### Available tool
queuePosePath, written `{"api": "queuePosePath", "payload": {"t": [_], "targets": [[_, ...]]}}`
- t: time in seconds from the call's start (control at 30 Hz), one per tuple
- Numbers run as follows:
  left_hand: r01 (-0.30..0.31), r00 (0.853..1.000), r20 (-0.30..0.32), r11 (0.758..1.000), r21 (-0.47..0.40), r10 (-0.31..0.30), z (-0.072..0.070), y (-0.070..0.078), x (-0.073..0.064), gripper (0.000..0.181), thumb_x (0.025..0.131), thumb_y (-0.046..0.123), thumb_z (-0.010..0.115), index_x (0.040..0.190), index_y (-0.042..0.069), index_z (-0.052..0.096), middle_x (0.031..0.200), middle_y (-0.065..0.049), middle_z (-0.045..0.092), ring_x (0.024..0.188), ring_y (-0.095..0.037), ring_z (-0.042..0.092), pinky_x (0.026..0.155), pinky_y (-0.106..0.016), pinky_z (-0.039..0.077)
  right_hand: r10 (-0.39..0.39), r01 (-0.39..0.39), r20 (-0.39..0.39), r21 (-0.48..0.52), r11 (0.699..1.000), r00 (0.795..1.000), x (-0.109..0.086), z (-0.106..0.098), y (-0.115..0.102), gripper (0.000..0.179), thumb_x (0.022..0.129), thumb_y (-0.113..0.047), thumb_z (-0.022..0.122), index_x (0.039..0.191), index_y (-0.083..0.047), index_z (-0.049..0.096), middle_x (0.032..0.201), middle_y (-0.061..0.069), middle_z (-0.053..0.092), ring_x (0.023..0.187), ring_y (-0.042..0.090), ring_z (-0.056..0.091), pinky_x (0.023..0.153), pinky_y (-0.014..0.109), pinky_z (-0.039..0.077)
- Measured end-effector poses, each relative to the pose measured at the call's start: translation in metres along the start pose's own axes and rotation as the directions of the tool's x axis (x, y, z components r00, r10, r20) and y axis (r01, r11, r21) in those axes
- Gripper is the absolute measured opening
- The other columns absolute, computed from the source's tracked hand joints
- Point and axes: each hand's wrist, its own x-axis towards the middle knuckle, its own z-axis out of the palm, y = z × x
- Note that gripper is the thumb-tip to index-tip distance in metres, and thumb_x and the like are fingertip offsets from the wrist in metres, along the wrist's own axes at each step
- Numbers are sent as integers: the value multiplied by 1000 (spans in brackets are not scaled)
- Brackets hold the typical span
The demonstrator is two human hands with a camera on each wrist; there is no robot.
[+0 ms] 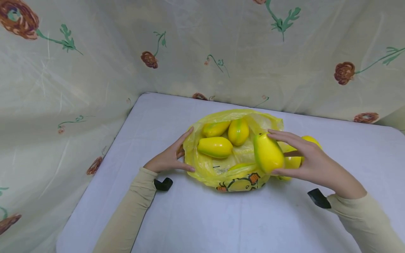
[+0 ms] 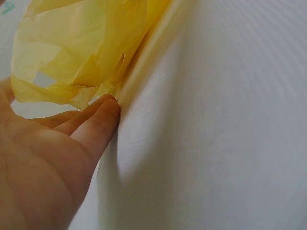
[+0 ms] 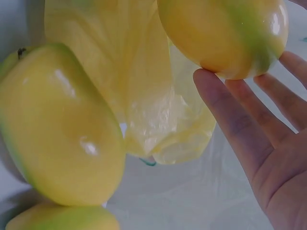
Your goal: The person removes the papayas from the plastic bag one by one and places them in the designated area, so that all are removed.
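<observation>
A yellow plastic bag [image 1: 202, 170] lies with its mouth spread wide on the table; a cartoon print shows on its near side. Several yellow papaya-like fruits [image 1: 215, 147] with green streaks are inside it. Thumb and fingers spread, my left hand [image 1: 166, 156] touches the bag's left edge; the left wrist view shows the fingertips [image 2: 111, 103] against the plastic. My right hand [image 1: 311, 165] pinches another papaya-like fruit [image 1: 269, 153] between thumb and fingers, over the right side of the bag's mouth. In the right wrist view, fingertips [image 3: 207, 79] meet this fruit's end.
More of the same fruits [image 1: 311, 140] lie right of the bag, partly behind my right hand; in the right wrist view one fruit [image 3: 62, 124] is close up. White cloth covers the table [image 1: 202, 225]. A flower-patterned curtain [image 1: 190, 42] hangs behind and on the left.
</observation>
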Motion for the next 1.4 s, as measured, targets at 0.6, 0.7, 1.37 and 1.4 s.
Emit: {"api": "queuePosePath", "payload": {"t": [0.6, 0.7, 1.37, 1.4], "targets": [[-5, 1000, 10, 1000, 5, 5, 0, 4, -1, 132, 75, 12, 94, 162, 50, 2, 174, 15, -5, 161, -17, 15, 131, -43, 24, 60, -60, -14, 3, 998, 998, -16, -13, 12, 96, 72, -14, 96, 154, -29, 49, 161, -3, 45, 132, -18, 38, 88, 5, 51], [-2, 1000, 8, 1000, 3, 2, 0, 3, -1, 132, 75, 12, 94, 162, 51, 3, 173, 16, -4, 161, -16, 16, 131, -42, 25, 77, -78, -12, -4, 997, 997, -20, -16, 14, 95, 72, -15, 95, 154, -29, 49, 161, -7, 44, 133, -18, 37, 89, 5, 49], [-5, 1000, 15, 1000, 3, 5, 0, 4, -2, 131, 76, 13, 93, 162, 51, 2, 173, 16, -4, 161, -17, 17, 131, -43, 25, 51, -50, 8, -106, 993, 999, -42, -26, 33, 98, 71, -15, 96, 155, -25, 48, 159, -33, 33, 135, -26, 26, 81, 11, 55], [-5, 1000, 15, 1000, 3, 5, 0, 4, -2, 131, 76, 13, 93, 162, 51, 2, 173, 16, -4, 161, -17, 17, 131, -43, 25, 61, -59, 10, -108, 992, 998, -43, -26, 34, 98, 71, -16, 96, 155, -25, 47, 158, -34, 32, 135, -26, 25, 80, 11, 56]]}}
